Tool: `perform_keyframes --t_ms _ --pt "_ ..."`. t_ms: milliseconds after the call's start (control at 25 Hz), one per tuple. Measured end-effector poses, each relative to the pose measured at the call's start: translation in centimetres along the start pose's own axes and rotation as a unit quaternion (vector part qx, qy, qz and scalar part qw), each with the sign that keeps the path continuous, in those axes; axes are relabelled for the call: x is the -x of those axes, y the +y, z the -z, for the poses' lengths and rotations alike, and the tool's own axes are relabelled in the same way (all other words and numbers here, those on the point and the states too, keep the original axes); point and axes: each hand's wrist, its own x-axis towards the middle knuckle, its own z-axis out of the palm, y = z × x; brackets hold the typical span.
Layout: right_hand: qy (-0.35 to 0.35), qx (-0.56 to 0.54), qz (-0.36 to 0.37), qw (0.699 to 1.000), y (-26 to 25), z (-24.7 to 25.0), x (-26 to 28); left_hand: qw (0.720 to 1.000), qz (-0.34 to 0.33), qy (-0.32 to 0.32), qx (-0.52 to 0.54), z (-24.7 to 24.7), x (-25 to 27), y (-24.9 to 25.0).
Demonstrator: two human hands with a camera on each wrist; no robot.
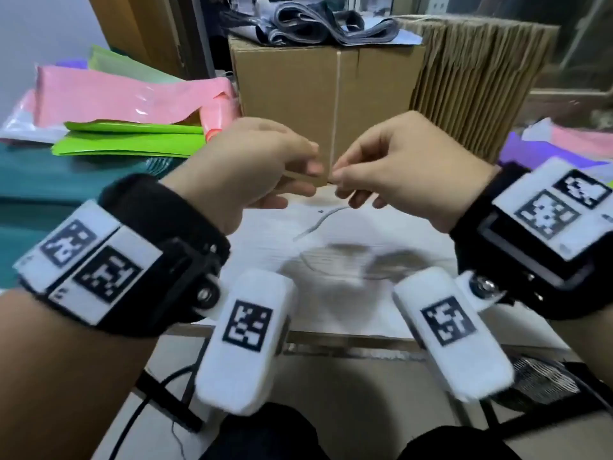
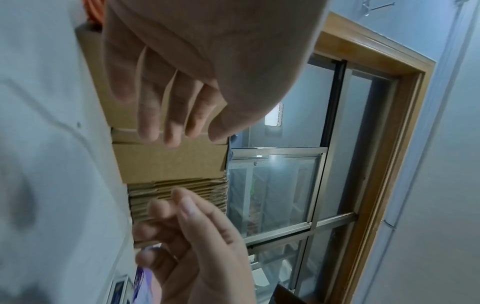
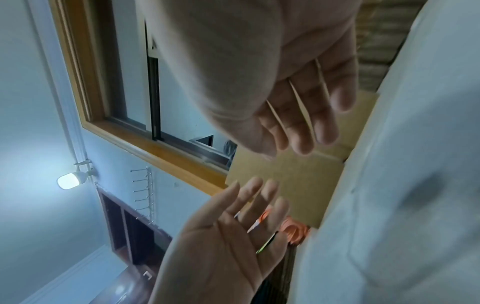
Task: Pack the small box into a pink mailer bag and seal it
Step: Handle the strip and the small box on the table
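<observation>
In the head view a small brown cardboard box [image 1: 319, 180] is seen edge-on and looks flat, held above the white table [image 1: 331, 260]. My left hand [image 1: 306, 179] pinches it, thumb on top and fingers beneath. My right hand [image 1: 339, 183] meets it at its right end, thumb and forefinger pinched on the edge and the other fingers curled. Pink mailer bags [image 1: 116, 94] lie in a pile at the back left. In the wrist views the fingers of the left hand [image 2: 166, 115] and the right hand [image 3: 285, 144] reach toward cardboard, but the grip itself is hidden.
A large cardboard carton [image 1: 331, 94] stands just behind my hands with grey bags [image 1: 315, 24] on top. A stack of flattened cartons [image 1: 481, 78] leans to its right. Green bags [image 1: 132, 141] lie at the left, and purple and pink ones [image 1: 580, 137] at the right.
</observation>
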Motion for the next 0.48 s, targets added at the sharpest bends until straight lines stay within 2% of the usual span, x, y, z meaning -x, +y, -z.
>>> perform_keyframes --t_ms 240,480 --pt "0.099 -0.003 -0.084 0.991 6.6 6.4 6.3 0.995 0.043 -0.005 0.091 -3.4 -0.2 -1.6" --pt "0.230 -0.033 -0.184 0.955 11.7 14.3 9.1 0.984 0.102 -0.030 0.143 -7.4 -1.8 -1.0"
